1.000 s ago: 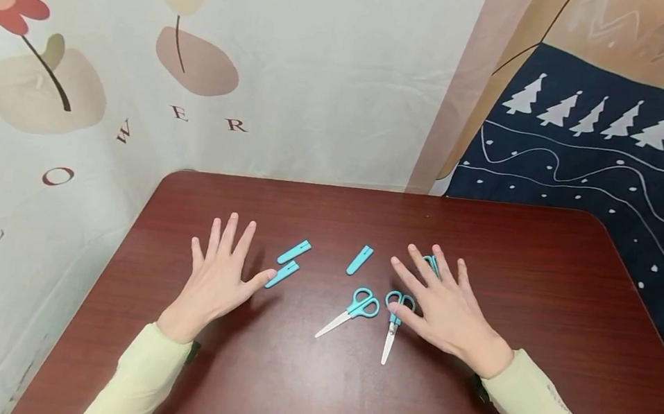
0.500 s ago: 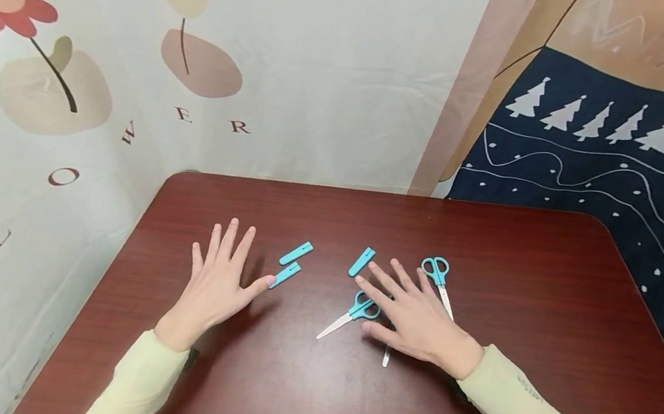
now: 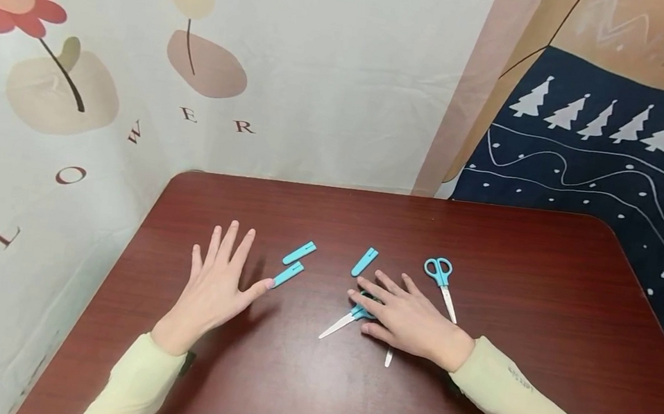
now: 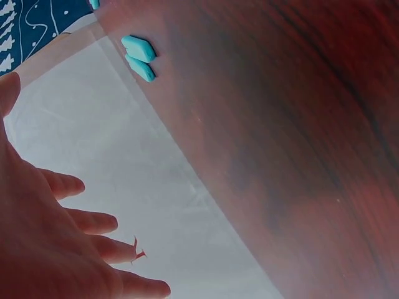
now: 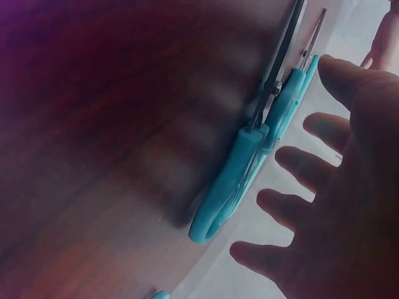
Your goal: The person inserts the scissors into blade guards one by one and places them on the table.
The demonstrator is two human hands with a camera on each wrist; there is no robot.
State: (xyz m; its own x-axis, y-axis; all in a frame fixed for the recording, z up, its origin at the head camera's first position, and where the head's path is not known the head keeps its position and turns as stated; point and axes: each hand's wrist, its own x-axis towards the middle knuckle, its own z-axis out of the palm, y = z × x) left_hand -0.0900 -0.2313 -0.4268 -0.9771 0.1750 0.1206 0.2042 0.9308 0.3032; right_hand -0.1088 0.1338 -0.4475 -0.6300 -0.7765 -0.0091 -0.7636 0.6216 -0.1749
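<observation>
My left hand [image 3: 215, 282] is held over the table's left side with its fingers spread and nothing in it. Its thumb tip overlaps the end of one turquoise blade cover [image 3: 289, 275]; a second cover [image 3: 299, 253] lies just beyond. My right hand [image 3: 411, 322], fingers extended and palm down, hovers over two pairs of turquoise-handled scissors. The left pair [image 3: 338, 325] shows its blades, pointing toward the front left. Of the middle pair, the head view shows only the blade tip [image 3: 389, 359]; its handles [image 5: 230, 180] appear in the right wrist view, below the fingers.
A third pair of scissors [image 3: 439, 273] lies behind the right hand, blades toward the front right. Another turquoise cover [image 3: 365, 262] lies near the middle of the brown table [image 3: 283, 382]. Printed cloths [image 3: 338, 68] hang along the table's far edge.
My right hand has moved left and slightly toward me, uncovering the third scissors and covering most of the middle pair. The left hand stays nearly in place.
</observation>
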